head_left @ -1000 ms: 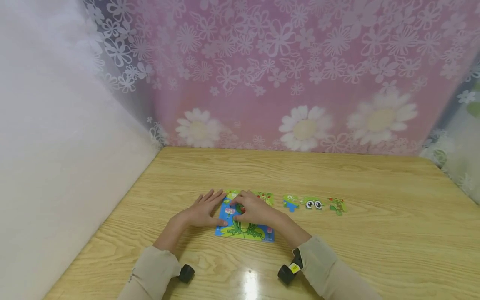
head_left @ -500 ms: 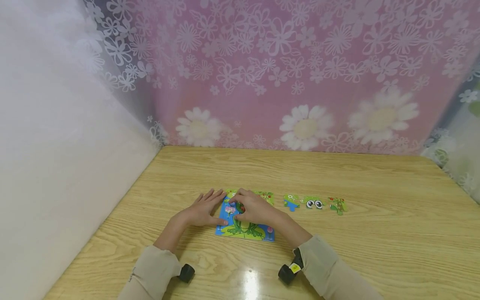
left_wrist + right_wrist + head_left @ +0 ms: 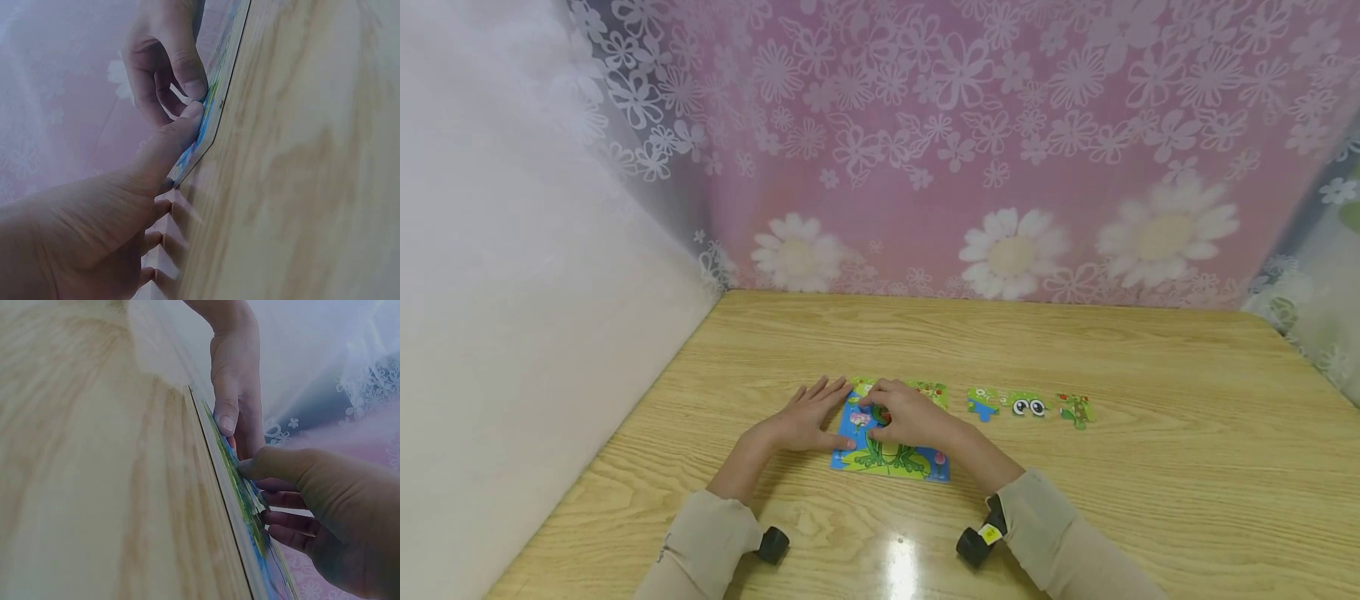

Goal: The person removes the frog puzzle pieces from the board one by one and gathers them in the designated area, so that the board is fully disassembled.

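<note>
A frog jigsaw puzzle board (image 3: 891, 467) lies flat on the table in front of me in the head view. Spread out, my left hand (image 3: 808, 423) rests along its left side, with the thumb on the board's edge. My right hand (image 3: 913, 417) reaches over the middle of the puzzle. Its thumb and fingers are curled down at a puzzle piece (image 3: 880, 415) showing part of the frog, and the hand covers much of the picture there. In the right wrist view, the right thumb and fingertips (image 3: 249, 467) touch the puzzle's surface.
Three loose pieces lie right of the board: a blue-green piece (image 3: 982, 405), one with the frog's eyes (image 3: 1028, 407) and one with a tree (image 3: 1077, 411). A white wall (image 3: 550, 333) stands left and a flowered pink curtain (image 3: 925, 167) hangs behind the wooden table (image 3: 1150, 500).
</note>
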A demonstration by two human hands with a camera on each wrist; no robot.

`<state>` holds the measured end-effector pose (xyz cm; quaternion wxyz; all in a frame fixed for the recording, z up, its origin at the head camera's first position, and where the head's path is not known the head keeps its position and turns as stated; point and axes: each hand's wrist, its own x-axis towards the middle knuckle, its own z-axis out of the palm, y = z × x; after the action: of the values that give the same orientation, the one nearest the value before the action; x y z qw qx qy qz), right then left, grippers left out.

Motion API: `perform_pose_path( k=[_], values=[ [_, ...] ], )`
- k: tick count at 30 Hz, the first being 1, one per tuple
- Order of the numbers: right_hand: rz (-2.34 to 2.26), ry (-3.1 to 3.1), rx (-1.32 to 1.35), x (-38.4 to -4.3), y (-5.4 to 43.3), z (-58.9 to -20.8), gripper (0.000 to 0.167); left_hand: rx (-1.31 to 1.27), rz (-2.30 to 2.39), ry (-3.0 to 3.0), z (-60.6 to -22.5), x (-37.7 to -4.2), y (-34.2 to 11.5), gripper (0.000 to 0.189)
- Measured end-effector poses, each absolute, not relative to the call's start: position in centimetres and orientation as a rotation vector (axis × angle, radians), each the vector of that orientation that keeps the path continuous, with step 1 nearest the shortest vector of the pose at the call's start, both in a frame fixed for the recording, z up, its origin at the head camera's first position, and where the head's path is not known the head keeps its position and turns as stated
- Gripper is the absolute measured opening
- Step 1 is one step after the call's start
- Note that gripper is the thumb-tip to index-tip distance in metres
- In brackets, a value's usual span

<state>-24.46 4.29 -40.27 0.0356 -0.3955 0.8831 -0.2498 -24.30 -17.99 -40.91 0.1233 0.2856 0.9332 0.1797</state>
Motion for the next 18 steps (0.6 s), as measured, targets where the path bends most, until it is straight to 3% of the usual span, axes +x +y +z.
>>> perform_pose_path(
  k=[18],
  values=[
    [-0.86, 2.694, -1.219, -23.9, 6.0, -39.0, 0.038, 0.848, 0.518, 2.73, -40.4, -23.9, -17.9, 0.092]
  ],
)
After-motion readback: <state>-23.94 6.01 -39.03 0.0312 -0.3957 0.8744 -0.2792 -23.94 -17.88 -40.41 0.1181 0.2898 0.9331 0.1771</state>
